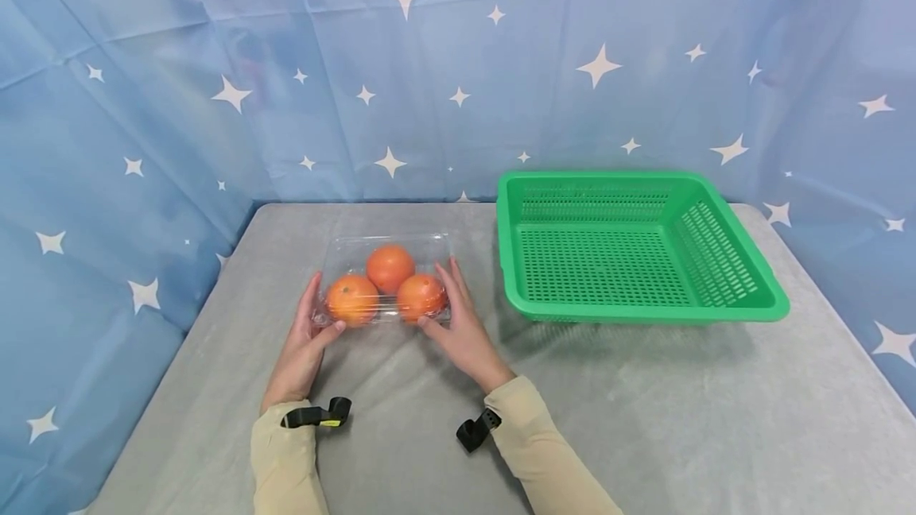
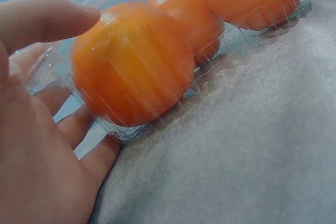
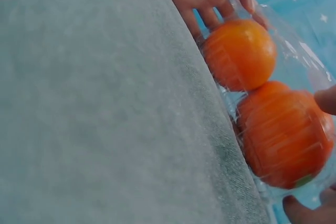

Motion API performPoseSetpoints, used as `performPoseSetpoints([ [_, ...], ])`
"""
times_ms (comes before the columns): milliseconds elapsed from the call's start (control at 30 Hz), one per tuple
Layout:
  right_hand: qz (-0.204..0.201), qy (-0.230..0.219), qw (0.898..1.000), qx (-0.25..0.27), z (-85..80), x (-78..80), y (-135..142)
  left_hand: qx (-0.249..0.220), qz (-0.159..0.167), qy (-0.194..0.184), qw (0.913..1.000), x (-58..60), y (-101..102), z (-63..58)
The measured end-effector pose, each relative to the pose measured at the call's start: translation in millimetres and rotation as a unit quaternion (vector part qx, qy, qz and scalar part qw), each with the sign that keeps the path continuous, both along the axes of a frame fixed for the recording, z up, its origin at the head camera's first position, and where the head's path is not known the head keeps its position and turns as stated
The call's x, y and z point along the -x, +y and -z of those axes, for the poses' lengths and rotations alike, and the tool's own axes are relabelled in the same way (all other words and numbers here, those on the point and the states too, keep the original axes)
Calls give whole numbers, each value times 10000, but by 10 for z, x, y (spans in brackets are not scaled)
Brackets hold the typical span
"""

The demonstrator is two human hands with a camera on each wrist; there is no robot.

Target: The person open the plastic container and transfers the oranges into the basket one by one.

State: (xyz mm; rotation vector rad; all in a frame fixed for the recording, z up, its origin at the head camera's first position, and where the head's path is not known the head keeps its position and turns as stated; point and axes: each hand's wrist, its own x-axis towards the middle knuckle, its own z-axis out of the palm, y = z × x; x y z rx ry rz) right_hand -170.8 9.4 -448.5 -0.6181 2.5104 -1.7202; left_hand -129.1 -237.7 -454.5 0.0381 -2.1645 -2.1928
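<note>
A clear plastic container (image 1: 348,252) on the left half of the table has three oranges in it. One orange (image 1: 390,268) sits behind, with a left orange (image 1: 352,299) and a right orange (image 1: 421,296) in front. My left hand (image 1: 296,356) grips the container's left end, thumb over the near corner. At the other end my right hand (image 1: 467,336) holds it the same way, fingers along its side. In the left wrist view, the left thumb lies over the nearest orange (image 2: 134,66). Only fingertips (image 3: 326,99) of the right hand appear in the right wrist view.
A green perforated plastic basket (image 1: 644,313) stands at the back right of the grey cloth-covered table (image 1: 401,435). Blue curtain fabric (image 1: 429,46) with white stars hangs behind and along both sides. Each wrist wears a black camera strap (image 1: 304,417).
</note>
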Motion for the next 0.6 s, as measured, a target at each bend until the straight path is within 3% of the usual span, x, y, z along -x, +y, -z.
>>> performPoseSetpoints([
  [600, 217, 210, 9988, -393, 0, -8, -17, 162, -78, 28, 9998, 5, -7, 36],
])
